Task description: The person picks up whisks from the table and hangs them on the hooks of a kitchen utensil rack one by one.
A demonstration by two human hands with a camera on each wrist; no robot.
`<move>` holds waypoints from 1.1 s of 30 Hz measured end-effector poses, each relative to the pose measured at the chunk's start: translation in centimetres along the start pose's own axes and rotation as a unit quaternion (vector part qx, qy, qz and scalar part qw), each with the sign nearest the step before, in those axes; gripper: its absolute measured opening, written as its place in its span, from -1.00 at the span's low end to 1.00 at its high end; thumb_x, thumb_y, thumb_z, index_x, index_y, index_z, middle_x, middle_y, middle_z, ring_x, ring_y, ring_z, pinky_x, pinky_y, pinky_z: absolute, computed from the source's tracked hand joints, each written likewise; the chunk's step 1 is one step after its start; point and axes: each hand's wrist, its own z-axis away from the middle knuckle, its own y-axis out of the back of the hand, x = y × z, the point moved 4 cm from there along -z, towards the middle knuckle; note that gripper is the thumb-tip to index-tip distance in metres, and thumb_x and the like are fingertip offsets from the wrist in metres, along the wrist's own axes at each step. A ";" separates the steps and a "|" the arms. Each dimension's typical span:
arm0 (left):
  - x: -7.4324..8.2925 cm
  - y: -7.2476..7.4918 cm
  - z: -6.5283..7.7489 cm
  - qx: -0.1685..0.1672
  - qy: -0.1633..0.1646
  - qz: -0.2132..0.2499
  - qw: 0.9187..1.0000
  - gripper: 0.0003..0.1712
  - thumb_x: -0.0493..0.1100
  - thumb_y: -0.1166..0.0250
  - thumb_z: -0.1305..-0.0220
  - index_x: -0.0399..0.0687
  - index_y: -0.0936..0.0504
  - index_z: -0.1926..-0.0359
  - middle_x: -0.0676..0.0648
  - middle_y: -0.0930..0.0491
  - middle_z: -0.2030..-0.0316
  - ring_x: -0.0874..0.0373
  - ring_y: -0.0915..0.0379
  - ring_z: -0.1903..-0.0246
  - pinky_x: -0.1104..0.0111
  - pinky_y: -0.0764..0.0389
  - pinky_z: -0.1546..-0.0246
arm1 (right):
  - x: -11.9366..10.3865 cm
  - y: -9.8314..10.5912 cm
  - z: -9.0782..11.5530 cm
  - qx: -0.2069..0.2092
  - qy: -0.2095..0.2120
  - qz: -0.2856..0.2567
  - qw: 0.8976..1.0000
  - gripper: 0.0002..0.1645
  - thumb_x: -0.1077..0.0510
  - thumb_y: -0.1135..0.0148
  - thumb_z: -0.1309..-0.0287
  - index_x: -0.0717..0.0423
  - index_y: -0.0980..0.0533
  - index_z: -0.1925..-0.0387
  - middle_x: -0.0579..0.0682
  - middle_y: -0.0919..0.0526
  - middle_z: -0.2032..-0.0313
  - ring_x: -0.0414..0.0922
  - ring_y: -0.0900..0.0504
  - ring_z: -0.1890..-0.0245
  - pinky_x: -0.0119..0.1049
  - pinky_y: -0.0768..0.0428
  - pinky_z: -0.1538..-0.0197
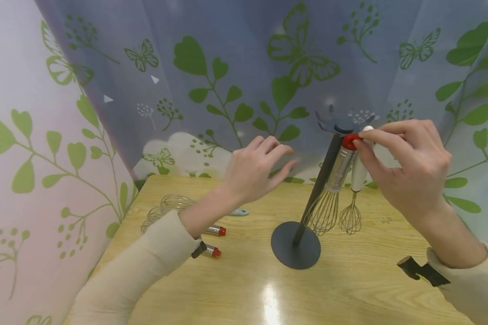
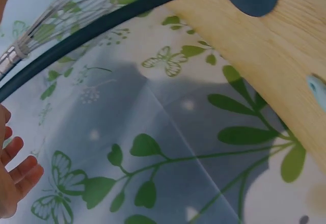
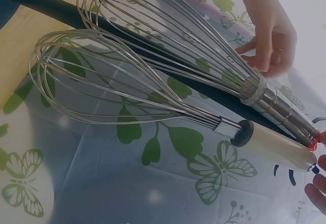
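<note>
My right hand (image 1: 415, 167) pinches the red end of a whisk with a silver handle (image 1: 340, 169), high up by the hooks of a dark upright stand (image 1: 318, 187). The whisk hangs wires downward in front of the pole; whether its end is on a hook cannot be told. Beside it, a white-handled whisk (image 1: 358, 174) hangs from the stand. Both whisks show side by side in the right wrist view, the silver one (image 3: 277, 109) nearer the pole. My left hand (image 1: 258, 167) is in the air left of the pole, fingers loosely bent, holding nothing.
The stand's round base (image 1: 296, 259) rests on a wooden table (image 1: 333, 289). Left on the table lie whisks with red-ended handles (image 1: 216, 230), partly behind my left forearm, and a pale blue handle (image 1: 240, 212). A leaf-patterned curtain (image 1: 236, 54) hangs behind.
</note>
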 end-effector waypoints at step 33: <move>-6.7 -4.3 6.3 -0.316 0.085 -0.036 0.944 -0.29 0.34 -0.27 -0.44 0.00 -0.54 -0.37 -0.14 -0.65 -0.11 -0.09 -0.59 -0.09 0.06 -0.68 -0.10 | 0.3 0.1 0.0 -0.014 0.003 0.005 1.000 -0.88 0.28 -0.56 -0.03 0.26 -0.76 0.37 0.33 -0.68 0.39 0.37 -0.51 0.37 0.13 -0.44 0.26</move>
